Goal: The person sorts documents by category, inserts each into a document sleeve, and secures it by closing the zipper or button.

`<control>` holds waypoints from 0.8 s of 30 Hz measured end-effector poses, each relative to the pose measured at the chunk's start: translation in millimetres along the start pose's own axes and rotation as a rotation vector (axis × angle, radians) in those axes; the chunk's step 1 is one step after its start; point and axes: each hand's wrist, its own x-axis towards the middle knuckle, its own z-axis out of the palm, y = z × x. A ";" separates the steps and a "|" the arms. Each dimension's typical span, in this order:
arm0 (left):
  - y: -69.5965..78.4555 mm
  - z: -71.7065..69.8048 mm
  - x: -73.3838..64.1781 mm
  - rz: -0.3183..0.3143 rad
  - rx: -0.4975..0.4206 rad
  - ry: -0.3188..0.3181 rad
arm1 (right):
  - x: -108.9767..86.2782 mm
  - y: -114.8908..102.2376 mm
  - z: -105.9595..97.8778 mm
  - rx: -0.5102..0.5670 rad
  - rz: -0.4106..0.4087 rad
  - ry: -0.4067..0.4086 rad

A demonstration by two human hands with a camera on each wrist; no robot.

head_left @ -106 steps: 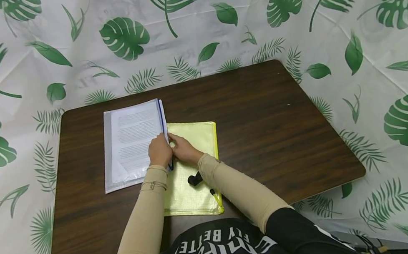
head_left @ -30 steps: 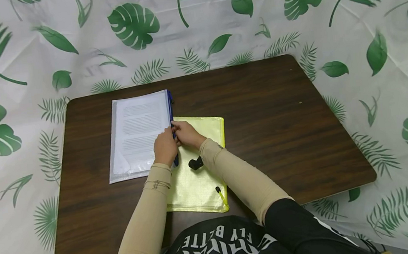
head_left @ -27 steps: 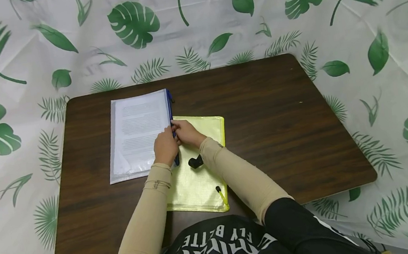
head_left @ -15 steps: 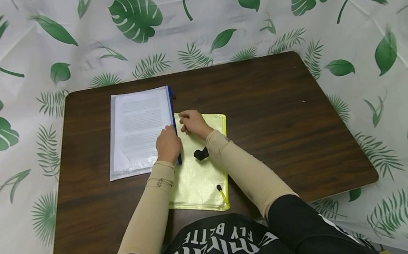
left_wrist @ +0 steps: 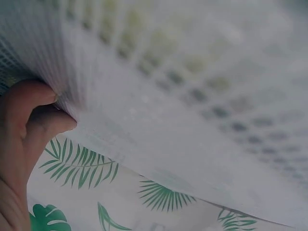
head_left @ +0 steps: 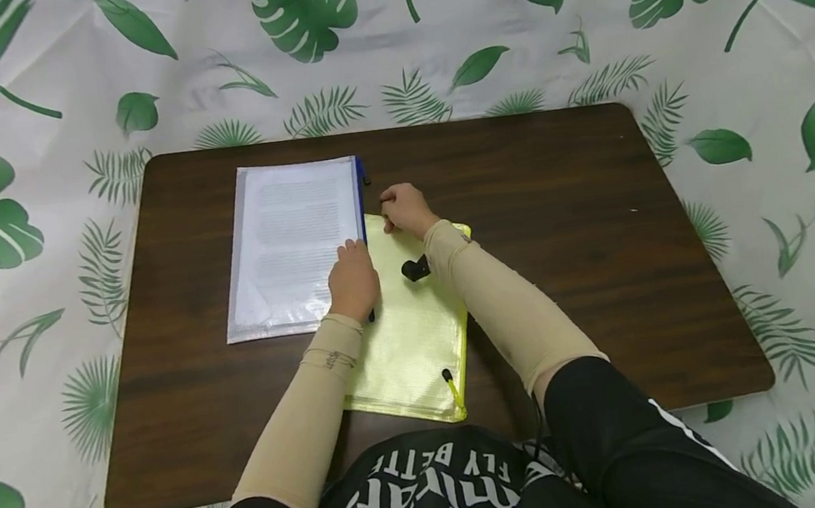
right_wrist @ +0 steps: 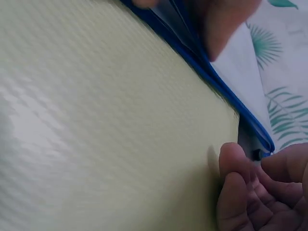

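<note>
A clear mesh zip folder [head_left: 256, 246] with a printed sheet inside lies on the left of the table. Its blue zipper edge [right_wrist: 202, 72] runs along the right side, with the two strips parted near my left fingers. My left hand [head_left: 354, 281] pinches that edge with thumb and finger, also seen in the left wrist view. My right hand [head_left: 406, 208] is past the left one, above the far end of the yellow zip folder [head_left: 408, 329]. Its fingers are loosely bent and hold nothing. Close beyond its fingertips is the dark zipper pull [right_wrist: 258, 154].
The yellow folder lies partly under the clear folder's right edge, its own yellow zipper pull [head_left: 453, 387] at the near corner. A black wrist camera [head_left: 415, 268] sits at my right wrist. Behind the brown table [head_left: 568, 269] hangs a leaf-print cloth [head_left: 369, 49].
My right hand has left the zipper edge beside my left hand and moved away to the far right. My left hand stays on the edge. The head view has shifted.
</note>
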 end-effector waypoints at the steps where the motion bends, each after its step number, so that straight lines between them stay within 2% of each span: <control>1: -1.0 0.0 0.3 -0.001 0.005 -0.002 | 3.6 -2.6 0.5 -0.029 -0.008 0.002; 7: -5.2 0.7 2.3 -0.003 -0.015 -0.008 | 24.9 -19.3 2.8 -0.197 -0.045 0.073; 12: -3.3 0.7 2.4 -0.016 -0.037 -0.023 | 49.8 -23.9 3.5 -0.302 -0.022 0.123; 17: -0.1 3.9 3.2 -0.025 -0.004 -0.017 | 67.9 -28.2 5.1 -0.401 0.003 0.156; 20: -0.4 5.0 3.8 -0.034 0.024 -0.036 | 77.0 -30.2 10.2 -0.483 0.009 0.163; 24: -5.1 5.0 5.4 -0.064 0.048 -0.053 | 88.1 -35.0 22.1 -0.567 -0.035 0.155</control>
